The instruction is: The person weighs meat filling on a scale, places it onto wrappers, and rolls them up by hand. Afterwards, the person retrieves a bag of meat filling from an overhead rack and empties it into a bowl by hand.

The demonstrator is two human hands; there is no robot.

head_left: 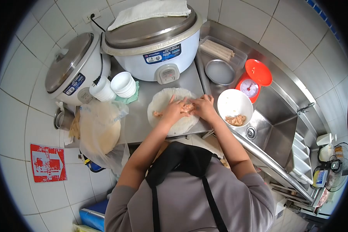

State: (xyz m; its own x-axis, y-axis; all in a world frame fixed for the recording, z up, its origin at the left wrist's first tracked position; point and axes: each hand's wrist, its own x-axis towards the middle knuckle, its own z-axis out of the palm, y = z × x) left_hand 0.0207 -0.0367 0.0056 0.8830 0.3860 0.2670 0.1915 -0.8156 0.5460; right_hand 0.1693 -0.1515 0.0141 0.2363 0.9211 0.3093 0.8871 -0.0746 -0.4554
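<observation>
A thin, round, pale wrapper sheet (158,102) lies on the steel counter in front of me. Across its middle runs a strip of pinkish minced meat (157,113). My left hand (174,111) presses on the strip from the left, fingers bent around the meat. From the right, my right hand (204,107) grips the strip's other end, its thumb and fingers close to the left fingertips. Part of the meat is hidden under both hands. Right of the sheet, a white bowl (225,101) holds more minced meat (236,120).
Two rice cookers (131,62) stand behind, with stacked white bowls (123,83) before them. A plastic bag of round wrappers (100,131) is on the left. On the right are a red scale (248,88), a metal bowl (219,72), a tub of rolls (218,49) and a sink (272,121).
</observation>
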